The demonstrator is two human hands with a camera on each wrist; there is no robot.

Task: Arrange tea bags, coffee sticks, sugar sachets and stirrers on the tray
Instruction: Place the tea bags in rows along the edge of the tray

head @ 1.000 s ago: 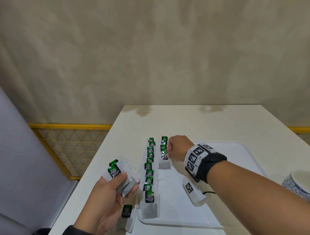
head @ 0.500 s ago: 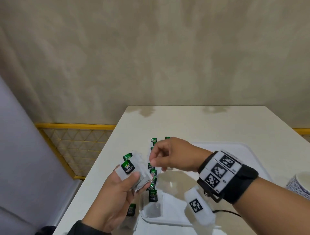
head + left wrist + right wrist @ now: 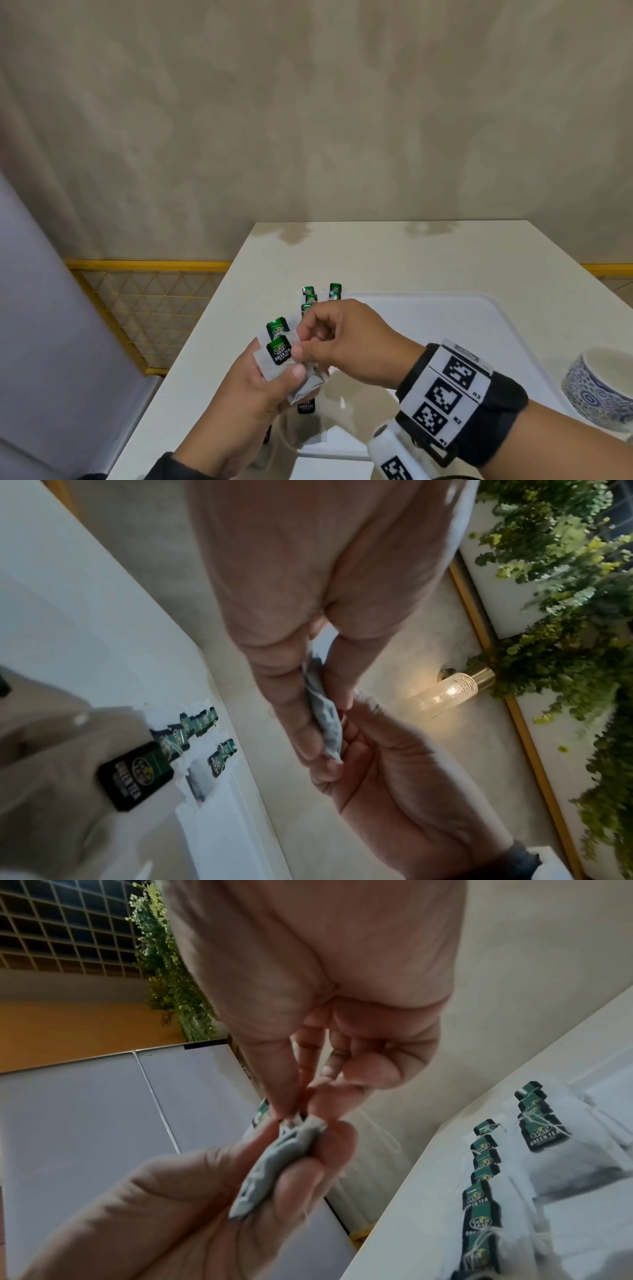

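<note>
My left hand (image 3: 270, 383) holds a small stack of tea bags (image 3: 279, 353) with green tags above the table's left edge. My right hand (image 3: 298, 344) has its thumb and fingertips pinched on the top tea bag of that stack. In the right wrist view, the right fingertips (image 3: 291, 1110) meet the grey stack (image 3: 270, 1161) in the left hand's grip. The left wrist view shows the same stack (image 3: 325, 723) edge-on. Two rows of tea bags (image 3: 310, 299) lie along the left side of the white tray (image 3: 445, 315), partly hidden by my hands.
A blue-and-white patterned cup (image 3: 597, 387) stands on the table to the right of the tray. The table's left edge drops to a yellow mesh barrier (image 3: 144, 308). A beige wall rises behind the table.
My right hand left the tea bag row on the tray and came back to the stack, now pinching its top bag. My left hand rose slightly toward it.
</note>
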